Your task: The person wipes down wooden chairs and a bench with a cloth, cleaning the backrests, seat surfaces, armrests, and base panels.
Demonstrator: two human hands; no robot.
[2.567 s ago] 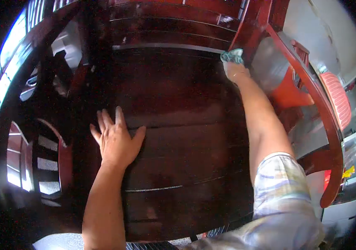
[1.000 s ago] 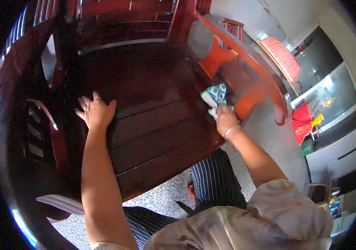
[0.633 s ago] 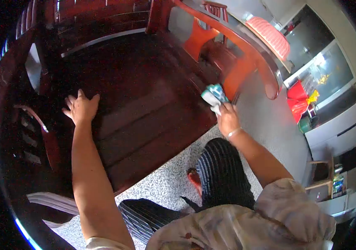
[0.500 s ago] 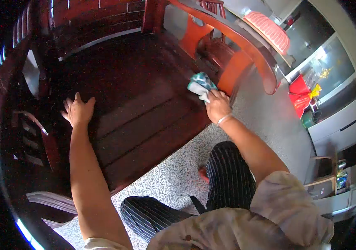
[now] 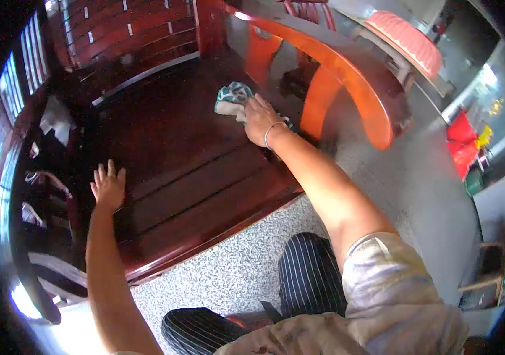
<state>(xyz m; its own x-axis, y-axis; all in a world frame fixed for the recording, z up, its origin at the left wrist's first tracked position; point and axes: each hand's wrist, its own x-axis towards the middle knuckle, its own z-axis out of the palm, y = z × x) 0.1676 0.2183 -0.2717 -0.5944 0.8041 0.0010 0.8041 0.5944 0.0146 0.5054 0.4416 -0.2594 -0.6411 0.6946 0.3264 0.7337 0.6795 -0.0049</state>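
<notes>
A dark red-brown wooden bench seat (image 5: 164, 127) spreads out in front of me. My right hand (image 5: 260, 121), with a bracelet at its wrist, presses a green-and-white patterned cloth (image 5: 233, 99) against the seat near the right armrest. The cloth is bunched and sticks out ahead of my fingers; the part beneath my palm is hidden. On the left side of the seat, my left hand (image 5: 109, 186) rests with its fingers spread and holds nothing.
A curved orange-brown armrest (image 5: 347, 71) rises at the right of the seat, and a slatted backrest (image 5: 140, 35) stands behind it. Speckled floor (image 5: 223, 254) lies below. Farther right are a pink cover (image 5: 406, 41) on a table and a red wrapped bundle (image 5: 462, 142).
My right hand has slid the cloth leftward and farther back across the seat. My left hand stays spread on the seat's left side. The whole view has shifted.
</notes>
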